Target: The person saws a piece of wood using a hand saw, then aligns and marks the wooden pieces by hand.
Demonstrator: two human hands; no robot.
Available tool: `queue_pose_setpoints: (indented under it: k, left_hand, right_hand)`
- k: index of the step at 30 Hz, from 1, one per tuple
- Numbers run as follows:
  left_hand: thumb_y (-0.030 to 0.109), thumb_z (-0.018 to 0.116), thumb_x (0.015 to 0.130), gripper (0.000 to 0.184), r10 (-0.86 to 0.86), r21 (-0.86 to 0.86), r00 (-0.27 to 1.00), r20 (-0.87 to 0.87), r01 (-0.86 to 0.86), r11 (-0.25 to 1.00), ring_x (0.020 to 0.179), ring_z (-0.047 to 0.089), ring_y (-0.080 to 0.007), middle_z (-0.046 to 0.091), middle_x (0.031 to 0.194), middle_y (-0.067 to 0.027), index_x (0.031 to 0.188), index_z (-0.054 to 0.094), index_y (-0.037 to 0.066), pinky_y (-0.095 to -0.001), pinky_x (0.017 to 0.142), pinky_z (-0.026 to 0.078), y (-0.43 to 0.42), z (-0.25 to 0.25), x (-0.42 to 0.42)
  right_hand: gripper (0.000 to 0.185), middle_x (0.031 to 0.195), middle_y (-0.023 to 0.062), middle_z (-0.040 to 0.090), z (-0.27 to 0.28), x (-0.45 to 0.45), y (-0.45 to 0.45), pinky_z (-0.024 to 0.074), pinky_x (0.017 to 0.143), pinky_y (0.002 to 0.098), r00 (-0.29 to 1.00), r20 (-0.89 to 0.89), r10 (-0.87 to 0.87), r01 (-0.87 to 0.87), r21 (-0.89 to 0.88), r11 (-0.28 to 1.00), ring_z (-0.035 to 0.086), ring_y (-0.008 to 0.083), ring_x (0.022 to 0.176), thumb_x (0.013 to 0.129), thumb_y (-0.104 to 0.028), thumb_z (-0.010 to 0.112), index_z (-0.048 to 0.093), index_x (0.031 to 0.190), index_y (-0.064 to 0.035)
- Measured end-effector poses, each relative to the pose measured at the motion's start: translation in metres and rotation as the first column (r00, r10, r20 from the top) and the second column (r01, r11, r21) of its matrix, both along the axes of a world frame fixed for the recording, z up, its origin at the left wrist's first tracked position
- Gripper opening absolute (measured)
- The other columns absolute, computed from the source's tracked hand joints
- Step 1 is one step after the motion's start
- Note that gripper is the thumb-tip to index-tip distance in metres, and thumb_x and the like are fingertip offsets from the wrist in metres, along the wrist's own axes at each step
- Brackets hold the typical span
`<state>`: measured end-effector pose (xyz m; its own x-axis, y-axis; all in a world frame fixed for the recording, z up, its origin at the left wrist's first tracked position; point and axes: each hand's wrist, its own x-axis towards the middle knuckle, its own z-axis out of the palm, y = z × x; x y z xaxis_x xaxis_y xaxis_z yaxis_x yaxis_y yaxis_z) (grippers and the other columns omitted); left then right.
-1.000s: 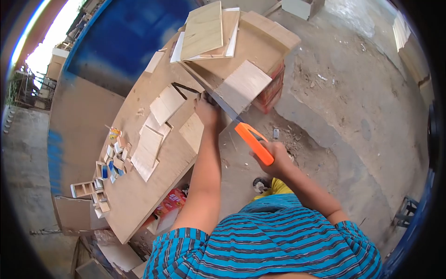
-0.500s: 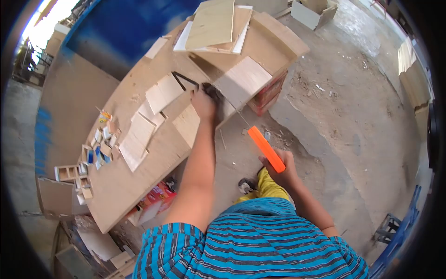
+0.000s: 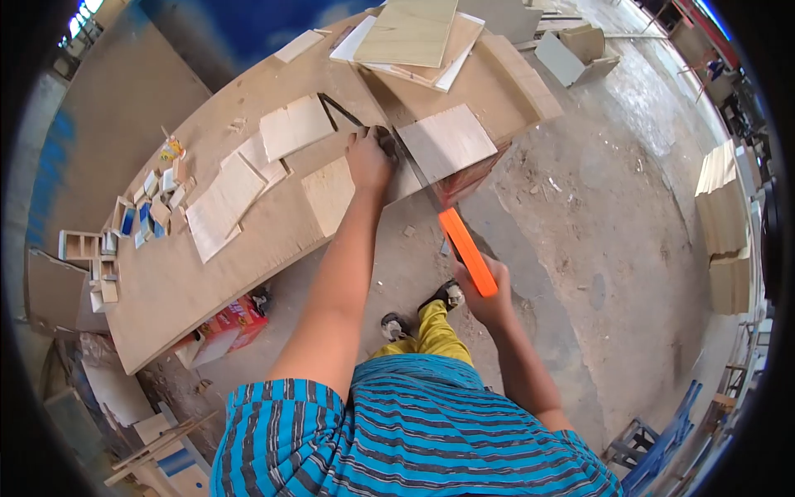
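Note:
My right hand [image 3: 487, 290] is wrapped around the orange handle of a handsaw [image 3: 469, 253], beyond the bench's front edge. The saw's thin blade runs up and left across a pale wooden board [image 3: 447, 145] on the bench. Just left of the blade, my left hand [image 3: 370, 161] presses down with its fingers curled on the wood. Those fingers are dark and partly hidden, so their exact hold is unclear. A black angled strip [image 3: 339, 109] extends from beside my left fingers toward another pale board [image 3: 296, 127].
The workbench [image 3: 240, 273] carries loose panels, a stack of sheets [image 3: 406, 37] and small wood offcuts [image 3: 157, 199]. A red box [image 3: 468, 178] is under its right end, another carton [image 3: 228, 331] under the front. Stacked boards [image 3: 720, 224] stand far right.
My right hand has pushed the saw forward, up and left toward the bench, and its handle is closer to the board. My left hand stays on the wood. The whole view has shifted slightly.

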<state>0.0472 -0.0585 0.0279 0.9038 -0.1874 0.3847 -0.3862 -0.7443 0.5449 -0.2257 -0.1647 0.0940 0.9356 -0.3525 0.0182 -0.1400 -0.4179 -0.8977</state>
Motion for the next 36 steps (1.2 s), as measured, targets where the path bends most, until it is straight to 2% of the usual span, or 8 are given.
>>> queue_pose_setpoints:
  k: [11,13,16,20,23,28,32,36]
  left_hand:
    - [0.011,0.063,0.069,0.023,0.025,0.004,0.999,-0.020,-0.025,1.000,0.096,0.053,-0.0317,0.061,0.096,-0.0105,0.092,0.066,0.011,-0.0430,0.082,0.044,0.001,0.005,-0.001]
    - [0.011,0.063,0.069,0.024,0.016,-0.019,1.000,-0.013,-0.016,1.000,0.094,0.054,-0.0323,0.061,0.096,-0.0109,0.092,0.066,0.011,-0.0431,0.082,0.044,0.000,0.005,0.001]
    - [0.010,0.062,0.069,0.023,0.030,-0.032,0.999,-0.027,-0.031,0.999,0.094,0.054,-0.0324,0.060,0.096,-0.0115,0.092,0.066,0.010,-0.0432,0.082,0.044,0.002,0.007,-0.001]
    - [0.012,0.062,0.070,0.021,0.033,0.023,0.998,-0.047,-0.032,0.999,0.096,0.053,-0.0322,0.060,0.096,-0.0123,0.090,0.065,0.008,-0.0435,0.083,0.043,0.001,0.013,-0.004]
    - [0.012,0.061,0.071,0.020,0.025,0.037,0.998,-0.053,-0.023,0.999,0.098,0.053,-0.0323,0.060,0.097,-0.0128,0.089,0.065,0.006,-0.0436,0.083,0.042,0.000,0.015,-0.002]
    - [0.011,0.060,0.072,0.017,-0.016,-0.049,1.000,-0.018,0.015,0.999,0.094,0.054,-0.0323,0.061,0.093,-0.0112,0.088,0.066,0.009,-0.0434,0.080,0.043,0.002,0.007,-0.003]
    - [0.014,0.058,0.075,0.017,0.032,0.004,0.999,-0.022,-0.032,0.999,0.094,0.053,-0.0318,0.061,0.093,-0.0109,0.089,0.066,0.009,-0.0441,0.081,0.042,-0.002,0.003,-0.004]
    - [0.016,0.057,0.077,0.018,0.023,0.051,1.000,-0.015,-0.022,0.998,0.096,0.053,-0.0319,0.061,0.096,-0.0115,0.090,0.065,0.007,-0.0450,0.082,0.041,0.000,0.008,-0.009]
  right_hand:
    - [0.022,0.053,0.0087,0.044,0.008,-0.010,0.003,0.0370,0.048,0.0306,0.998,0.057,-0.003,0.002,0.009,1.000,0.043,0.0121,0.050,0.083,-0.015,0.064,0.053,0.071,0.0001]
    - [0.021,0.055,0.0081,0.044,0.006,0.034,0.011,0.0362,0.048,0.0305,0.998,0.043,-0.040,0.037,0.074,0.997,0.041,0.0120,0.050,0.083,-0.015,0.064,0.053,0.073,0.0002]
    - [0.021,0.056,0.0096,0.047,-0.010,0.038,0.021,0.0374,0.048,0.0319,0.999,0.042,-0.008,0.013,-0.116,0.993,0.041,0.0157,0.049,0.083,-0.015,0.064,0.053,0.074,0.0002]
    - [0.016,0.058,0.0146,0.052,-0.004,-0.034,0.015,0.0414,0.051,0.0343,1.000,0.007,-0.014,0.015,-0.092,0.996,0.050,0.0254,0.050,0.082,-0.015,0.064,0.059,0.078,0.0004]
    - [0.016,0.059,0.0128,0.054,0.006,-0.062,0.014,0.0407,0.051,0.0316,0.997,-0.071,-0.015,0.006,-0.137,0.991,0.053,0.0214,0.052,0.082,-0.014,0.064,0.060,0.080,0.0008]
    - [0.018,0.058,0.0057,0.050,0.002,0.020,0.011,0.0390,0.053,0.0286,0.996,-0.030,-0.086,0.090,0.141,0.986,0.045,0.0130,0.053,0.083,-0.014,0.065,0.057,0.077,0.0007]
    - [0.020,0.057,0.0045,0.048,-0.008,0.023,0.023,0.0379,0.051,0.0287,0.998,0.049,-0.027,0.028,-0.035,0.999,0.043,0.0112,0.053,0.083,-0.014,0.065,0.055,0.074,0.0011]
    - [0.023,0.056,0.0070,0.047,0.002,-0.032,0.031,0.0374,0.049,0.0310,1.000,-0.025,-0.015,0.015,-0.003,1.000,0.043,0.0137,0.052,0.083,-0.014,0.065,0.053,0.070,0.0007]
